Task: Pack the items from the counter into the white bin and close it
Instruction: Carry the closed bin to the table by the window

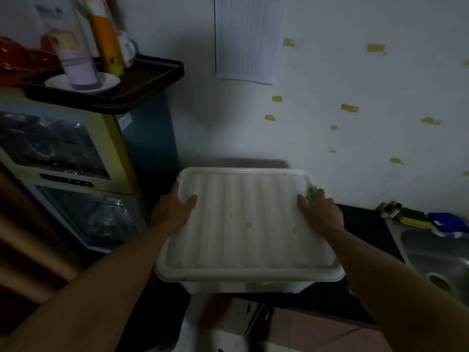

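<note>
The white bin (243,287) stands on the dark counter (365,227) with its ribbed white lid (243,224) lying on top, covering it. My left hand (172,212) grips the lid's left edge, thumb on top. My right hand (322,212) holds the lid's right edge near the far corner, thumb on top too. What is inside the bin is hidden by the lid.
A steel sink (439,255) lies at the right, with a yellow-green sponge (411,218) and a blue item (446,221) behind it. A glass-door cabinet (63,174) stands at the left, topped by a dark tray (114,85) with bottles and a plate. A wall rises behind.
</note>
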A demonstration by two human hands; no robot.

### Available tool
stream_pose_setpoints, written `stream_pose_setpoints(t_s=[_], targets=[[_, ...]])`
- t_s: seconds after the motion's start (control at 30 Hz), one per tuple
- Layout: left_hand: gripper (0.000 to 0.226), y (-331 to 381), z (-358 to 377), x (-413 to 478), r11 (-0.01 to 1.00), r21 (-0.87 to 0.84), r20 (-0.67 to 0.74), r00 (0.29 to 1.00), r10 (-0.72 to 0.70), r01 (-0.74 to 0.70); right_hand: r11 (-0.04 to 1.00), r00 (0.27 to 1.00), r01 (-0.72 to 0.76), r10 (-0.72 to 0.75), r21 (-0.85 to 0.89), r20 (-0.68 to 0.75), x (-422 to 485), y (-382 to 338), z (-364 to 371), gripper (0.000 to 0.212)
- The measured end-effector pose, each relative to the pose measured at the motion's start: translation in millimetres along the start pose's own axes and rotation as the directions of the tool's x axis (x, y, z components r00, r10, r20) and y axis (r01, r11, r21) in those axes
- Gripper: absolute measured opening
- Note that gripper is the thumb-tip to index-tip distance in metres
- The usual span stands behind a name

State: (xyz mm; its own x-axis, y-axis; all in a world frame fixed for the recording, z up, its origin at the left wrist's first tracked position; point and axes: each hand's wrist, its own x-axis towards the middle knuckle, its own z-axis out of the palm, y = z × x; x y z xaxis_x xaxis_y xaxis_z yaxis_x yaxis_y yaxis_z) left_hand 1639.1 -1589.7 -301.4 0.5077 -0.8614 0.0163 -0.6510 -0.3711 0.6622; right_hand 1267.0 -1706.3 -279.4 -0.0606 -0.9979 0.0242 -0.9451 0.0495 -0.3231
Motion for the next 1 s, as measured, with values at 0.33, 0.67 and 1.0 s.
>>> stream_pose_setpoints(t_s=[0.33, 0.67, 1.0], targets=[[0.068, -58, -64, -61, 0.993, -0.108, -0.105, 0.993, -0.054, 0.043, 0.984, 0.987, 0.163, -0.163, 0.067, -0.007, -58, -52, 8, 0.065], [0.080, -131, -121, -204, 0.929, 0.077, -0.354, 0.881, -0.314, 0.362, 0.884, 0.881, 0.457, -0.465, 0.101, 0.083, -114, -117, 37, 0.073], [0.079, -160, -145, -389, 0.763, 0.010, -0.531, 0.650, -0.543, 0.646, 0.727, 0.698, 0.667, -0.687, 0.164, 0.203, -220, -157, 74, 0.068]])
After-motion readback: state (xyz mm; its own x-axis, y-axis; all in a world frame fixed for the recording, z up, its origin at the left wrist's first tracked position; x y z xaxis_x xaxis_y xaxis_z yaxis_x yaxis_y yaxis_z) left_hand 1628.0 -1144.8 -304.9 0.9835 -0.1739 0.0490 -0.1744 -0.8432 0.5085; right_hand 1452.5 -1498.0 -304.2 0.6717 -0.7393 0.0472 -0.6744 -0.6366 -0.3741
